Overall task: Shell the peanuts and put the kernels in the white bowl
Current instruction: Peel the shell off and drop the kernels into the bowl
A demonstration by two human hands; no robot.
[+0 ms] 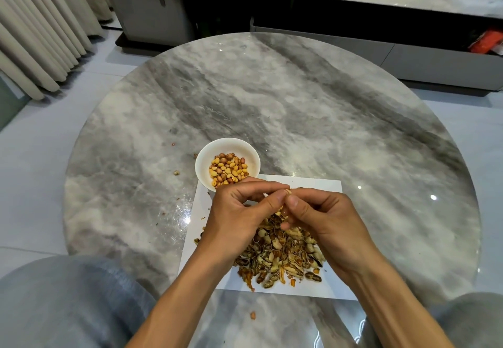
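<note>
A small white bowl [202, 164] with several yellow and reddish kernels [228, 169] stands on the round marble table, just beyond my hands. My left hand [239, 211] and my right hand [324, 217] meet above a white paper sheet [333, 285]. Both pinch one peanut [288, 191] between thumbs and fingertips; only its pale tip shows. Below the hands lies a heap of peanuts and broken shells [280, 255] on the sheet, partly hidden by my wrists.
The grey marble table [299, 108] carries a few shell crumbs [177, 172] left of the bowl and one bit [253, 315] near the front edge. My knees in grey fabric frame the bottom corners. A low cabinet and curtains stand beyond.
</note>
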